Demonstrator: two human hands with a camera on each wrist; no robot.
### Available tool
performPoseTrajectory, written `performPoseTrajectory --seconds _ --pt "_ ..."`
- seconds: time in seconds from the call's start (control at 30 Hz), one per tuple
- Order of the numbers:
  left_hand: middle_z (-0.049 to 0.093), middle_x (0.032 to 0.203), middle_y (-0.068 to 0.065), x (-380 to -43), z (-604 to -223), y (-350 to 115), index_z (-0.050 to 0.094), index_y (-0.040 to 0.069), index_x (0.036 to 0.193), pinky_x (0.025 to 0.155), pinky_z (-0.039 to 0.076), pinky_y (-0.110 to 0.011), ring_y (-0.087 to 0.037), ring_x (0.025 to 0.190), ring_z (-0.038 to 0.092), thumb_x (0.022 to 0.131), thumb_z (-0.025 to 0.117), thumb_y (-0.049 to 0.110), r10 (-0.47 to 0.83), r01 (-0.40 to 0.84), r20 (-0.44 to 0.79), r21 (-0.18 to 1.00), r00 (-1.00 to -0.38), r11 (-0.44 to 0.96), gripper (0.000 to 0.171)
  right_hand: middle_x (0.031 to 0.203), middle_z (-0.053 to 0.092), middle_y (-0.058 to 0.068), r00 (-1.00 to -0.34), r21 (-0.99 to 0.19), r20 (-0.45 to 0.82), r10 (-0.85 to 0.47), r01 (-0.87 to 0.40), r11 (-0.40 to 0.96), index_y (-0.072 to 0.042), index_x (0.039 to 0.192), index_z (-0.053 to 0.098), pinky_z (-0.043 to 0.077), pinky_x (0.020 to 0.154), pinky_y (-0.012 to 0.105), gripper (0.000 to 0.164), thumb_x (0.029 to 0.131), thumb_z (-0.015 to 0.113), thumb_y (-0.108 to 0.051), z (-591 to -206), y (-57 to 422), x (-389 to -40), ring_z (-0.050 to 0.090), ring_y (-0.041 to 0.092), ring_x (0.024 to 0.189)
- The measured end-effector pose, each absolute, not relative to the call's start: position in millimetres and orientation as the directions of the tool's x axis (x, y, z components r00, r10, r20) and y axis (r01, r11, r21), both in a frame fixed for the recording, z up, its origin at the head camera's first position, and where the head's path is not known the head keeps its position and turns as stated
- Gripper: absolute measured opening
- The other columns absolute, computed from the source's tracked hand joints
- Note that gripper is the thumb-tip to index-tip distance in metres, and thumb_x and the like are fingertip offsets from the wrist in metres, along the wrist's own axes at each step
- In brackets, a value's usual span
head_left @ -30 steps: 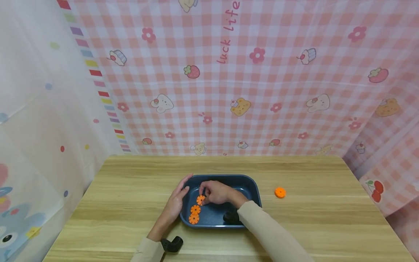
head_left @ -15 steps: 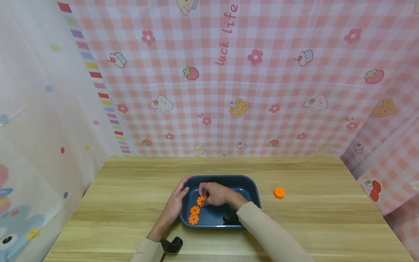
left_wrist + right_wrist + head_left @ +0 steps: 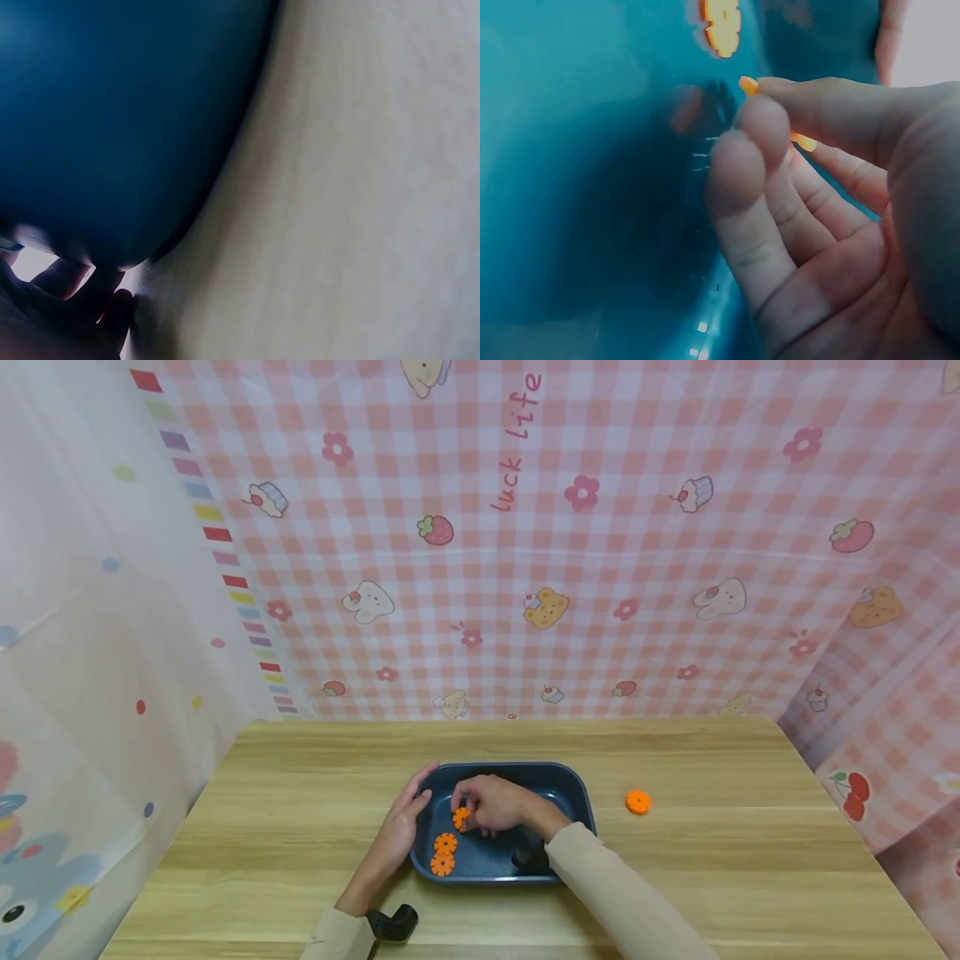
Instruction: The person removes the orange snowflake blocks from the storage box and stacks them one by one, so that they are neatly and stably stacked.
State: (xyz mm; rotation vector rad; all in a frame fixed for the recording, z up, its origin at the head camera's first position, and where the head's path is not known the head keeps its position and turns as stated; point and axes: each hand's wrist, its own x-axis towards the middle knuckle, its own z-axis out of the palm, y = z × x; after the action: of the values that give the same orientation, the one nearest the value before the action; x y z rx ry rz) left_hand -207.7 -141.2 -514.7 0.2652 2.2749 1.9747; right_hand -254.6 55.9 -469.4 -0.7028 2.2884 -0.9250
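Note:
A dark blue rectangular dish (image 3: 517, 878) stands on the wooden table. My left hand (image 3: 397, 831) holds its left end, thumb over the rim and fingers along the outer side; in the left wrist view those fingertips (image 3: 112, 300) lie at the dish's corner. Inside the dish, my right hand (image 3: 495, 802) pinches an orange notched disc (image 3: 460, 817) between thumb and fingers. In the right wrist view that disc (image 3: 804, 142) is mostly hidden by the fingers. Two more notched discs (image 3: 443, 863) lie touching or overlapping at the dish's near left.
Another orange notched disc, perhaps a small stack (image 3: 638, 802), lies on the table (image 3: 712, 860) to the right of the dish. A printed pink checked cloth (image 3: 480, 568) hangs behind the table. Black wrist cameras (image 3: 393, 922) project from both wrists.
The pinched disc now stands a little apart from the two lying discs and is more covered by my right fingers. My left hand keeps its place on the dish.

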Motion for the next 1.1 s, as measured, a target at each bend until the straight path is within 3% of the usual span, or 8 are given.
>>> performPoseTrajectory --seconds 0.3,0.6,0.87,1.1 --pt "0.023 0.163 -0.004 -208 -514 -141 0.033 0.016 0.155 0.121 0.004 -0.056 -0.027 0.152 0.012 0.109 0.029 0.02 0.206 0.047 0.018 0.99 -0.978 0.136 0.047 0.07 0.064 0.005 -0.697 -0.814 -0.268 -0.665 -0.205 0.543 -0.005 0.114 0.066 0.057 0.055 0.032 0.025 0.091 0.062 0.003 -460 63 -254 0.063 0.017 0.053" --pt "0.022 0.163 -0.006 -208 -515 -140 0.033 0.015 0.155 0.121 0.003 -0.056 -0.029 0.152 0.012 0.108 0.029 0.02 0.198 0.038 0.012 0.991 -0.98 0.129 0.047 0.087 0.062 0.012 -0.735 -0.892 -0.255 -0.628 -0.07 0.446 0.007 0.117 0.063 0.061 0.071 0.038 0.027 0.09 0.059 0.008 -448 73 -251 0.07 0.021 0.07" --pt "0.023 0.163 -0.005 -208 -516 -141 0.034 0.017 0.154 0.121 0.003 -0.056 -0.029 0.152 0.011 0.108 0.03 0.02 0.194 0.04 0.014 0.991 -0.981 0.129 0.046 0.09 0.068 0.009 -0.747 -0.902 -0.232 -0.623 -0.075 0.425 0.004 0.119 0.063 0.06 0.077 0.036 0.034 0.086 0.071 0.002 -446 84 -252 0.072 0.02 0.078" --pt "0.023 0.163 -0.005 -208 -515 -140 0.034 0.017 0.154 0.121 0.003 -0.056 -0.029 0.152 0.012 0.108 0.029 0.019 0.193 0.036 0.012 0.992 -0.981 0.121 0.046 0.092 0.07 0.007 -0.737 -0.918 -0.189 -0.649 -0.102 0.383 0.004 0.119 0.063 0.059 0.079 0.035 0.035 0.086 0.072 -0.002 -441 95 -252 0.073 0.021 0.081"
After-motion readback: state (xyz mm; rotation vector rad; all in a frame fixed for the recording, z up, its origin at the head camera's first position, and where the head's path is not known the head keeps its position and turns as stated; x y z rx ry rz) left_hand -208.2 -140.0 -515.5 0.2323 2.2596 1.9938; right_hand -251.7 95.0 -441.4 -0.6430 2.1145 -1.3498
